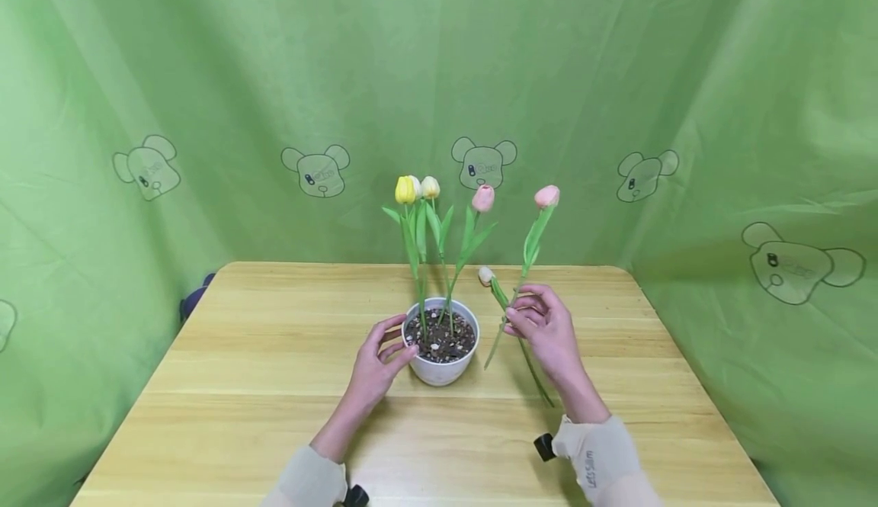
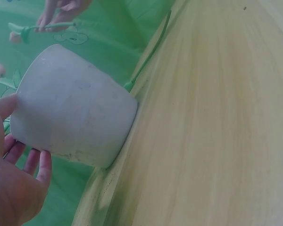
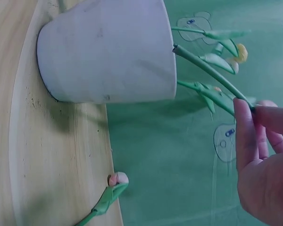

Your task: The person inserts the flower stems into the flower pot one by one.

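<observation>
A white flower pot of dark soil holds a yellow tulip, pale cream tulips and a pink tulip. My left hand grips the pot's left side, thumb and fingers spread around the wall near the rim; the left wrist view shows them against the pot. To the right of the pot, my right hand pinches a second pink tulip by its stem, bloom upward. In the right wrist view its cut stem end points toward the pot's rim.
Another tulip with a pale bloom lies on the wooden table, its stem running beneath my right hand. A green curtain with printed bear heads hangs behind the table and along both sides.
</observation>
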A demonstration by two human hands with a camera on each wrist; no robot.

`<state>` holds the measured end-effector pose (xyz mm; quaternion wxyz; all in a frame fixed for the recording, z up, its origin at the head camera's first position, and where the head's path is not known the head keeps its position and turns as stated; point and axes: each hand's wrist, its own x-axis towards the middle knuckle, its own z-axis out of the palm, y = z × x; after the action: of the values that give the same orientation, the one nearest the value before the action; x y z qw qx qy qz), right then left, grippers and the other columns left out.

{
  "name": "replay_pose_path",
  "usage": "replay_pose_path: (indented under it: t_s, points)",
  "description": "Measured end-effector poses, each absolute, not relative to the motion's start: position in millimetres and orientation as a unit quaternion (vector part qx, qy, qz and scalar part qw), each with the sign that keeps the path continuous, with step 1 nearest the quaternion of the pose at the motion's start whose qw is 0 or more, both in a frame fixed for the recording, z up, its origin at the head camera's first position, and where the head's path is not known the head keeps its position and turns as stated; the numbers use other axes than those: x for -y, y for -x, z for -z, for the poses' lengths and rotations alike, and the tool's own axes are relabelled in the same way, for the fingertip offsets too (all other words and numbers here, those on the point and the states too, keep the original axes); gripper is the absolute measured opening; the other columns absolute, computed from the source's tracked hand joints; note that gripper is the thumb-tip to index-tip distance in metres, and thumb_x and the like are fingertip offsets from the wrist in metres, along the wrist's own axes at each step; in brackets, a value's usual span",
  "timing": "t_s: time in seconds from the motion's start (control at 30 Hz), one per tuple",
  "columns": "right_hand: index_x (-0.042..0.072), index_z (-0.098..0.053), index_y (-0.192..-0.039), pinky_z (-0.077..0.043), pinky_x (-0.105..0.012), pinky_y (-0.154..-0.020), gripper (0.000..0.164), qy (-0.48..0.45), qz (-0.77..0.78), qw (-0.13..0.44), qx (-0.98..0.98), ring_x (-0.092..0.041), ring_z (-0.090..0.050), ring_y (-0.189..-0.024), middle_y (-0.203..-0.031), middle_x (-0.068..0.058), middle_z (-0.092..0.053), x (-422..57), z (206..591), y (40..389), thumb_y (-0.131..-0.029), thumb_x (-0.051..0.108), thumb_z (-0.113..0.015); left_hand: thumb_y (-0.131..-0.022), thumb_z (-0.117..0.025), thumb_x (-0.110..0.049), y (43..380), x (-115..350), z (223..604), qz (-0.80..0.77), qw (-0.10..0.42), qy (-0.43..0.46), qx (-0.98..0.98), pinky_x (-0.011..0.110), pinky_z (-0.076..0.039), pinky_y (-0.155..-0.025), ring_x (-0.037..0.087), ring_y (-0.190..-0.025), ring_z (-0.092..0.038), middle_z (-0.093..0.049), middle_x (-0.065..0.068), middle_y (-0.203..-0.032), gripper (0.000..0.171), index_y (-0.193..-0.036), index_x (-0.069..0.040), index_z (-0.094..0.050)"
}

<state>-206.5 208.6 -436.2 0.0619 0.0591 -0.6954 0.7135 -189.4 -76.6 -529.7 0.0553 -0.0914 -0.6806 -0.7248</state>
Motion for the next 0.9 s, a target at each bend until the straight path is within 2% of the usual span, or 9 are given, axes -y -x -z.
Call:
replay_pose_path:
  t_s: [0.13, 0.33, 0.43, 0.57, 0.8, 0.9]
  points:
    - [-0.005, -0.051, -0.129, -0.067, -0.030, -0.078, 0.041, -0.078, -0.720, 0.084, 0.685, -0.008, -0.067, -0.086, -0.101, -0.005, -0.063, -195.1, 436.9, 209.2, -0.092, -0.014, -0.065, -0.089, -0.081, -0.009, 189.5, 76.0, 530.6, 0.725, 0.052, 0.093, 0.680, 0.044, -0.050, -0.115, 0.043, -0.131, -0.055, -0.053, 0.018, -0.148, 0.064, -0.147, -0.010, -0.054]
    - [-0.012, -0.050, -0.132, -0.067, -0.030, -0.077, 0.044, -0.109, -0.706, 0.105, 0.692, -0.008, -0.066, -0.086, -0.101, -0.002, -0.064, -175.5, 435.9, 213.5, -0.091, -0.014, -0.066, -0.089, -0.080, -0.008, 189.0, 76.2, 529.8, 0.725, 0.052, 0.090, 0.681, 0.043, -0.051, -0.115, 0.040, -0.131, -0.055, -0.052, 0.015, -0.150, 0.063, -0.146, -0.011, -0.054]
    - [-0.010, -0.052, -0.132, -0.067, -0.030, -0.076, 0.044, -0.112, -0.700, 0.108, 0.697, -0.009, -0.066, -0.086, -0.102, -0.004, -0.064, -168.8, 433.8, 214.7, -0.091, -0.013, -0.067, -0.089, -0.080, -0.007, 189.2, 77.0, 529.5, 0.727, 0.050, 0.090, 0.679, 0.043, -0.051, -0.114, 0.041, -0.131, -0.055, -0.052, 0.016, -0.150, 0.063, -0.146, -0.010, -0.054]
    - [-0.009, -0.053, -0.131, -0.067, -0.030, -0.076, 0.043, -0.112, -0.708, 0.120, 0.687, -0.012, -0.065, -0.087, -0.104, -0.009, -0.063, -163.1, 431.4, 215.9, -0.091, -0.012, -0.068, -0.089, -0.080, -0.008, 188.9, 77.4, 529.6, 0.726, 0.048, 0.091, 0.680, 0.042, -0.051, -0.114, 0.042, -0.132, -0.054, -0.052, 0.017, -0.150, 0.064, -0.147, -0.010, -0.054]
    - [-0.013, -0.055, -0.126, -0.067, -0.031, -0.075, 0.041, -0.134, -0.683, 0.167, 0.698, -0.015, -0.065, -0.086, -0.104, -0.027, -0.063, -147.8, 435.3, 221.3, -0.088, -0.017, -0.068, -0.089, -0.080, -0.009, 189.5, 77.9, 529.7, 0.726, 0.051, 0.092, 0.680, 0.042, -0.051, -0.114, 0.040, -0.132, -0.055, -0.052, 0.015, -0.150, 0.063, -0.146, -0.011, -0.054]
    - [-0.011, -0.057, -0.124, -0.067, -0.029, -0.075, 0.038, -0.136, -0.672, 0.180, 0.705, -0.017, -0.065, -0.087, -0.104, -0.030, -0.064, -141.1, 439.8, 222.4, -0.087, -0.017, -0.069, -0.089, -0.080, -0.009, 189.3, 78.3, 529.1, 0.724, 0.052, 0.092, 0.682, 0.042, -0.051, -0.114, 0.038, -0.132, -0.055, -0.052, 0.014, -0.151, 0.063, -0.146, -0.011, -0.054]
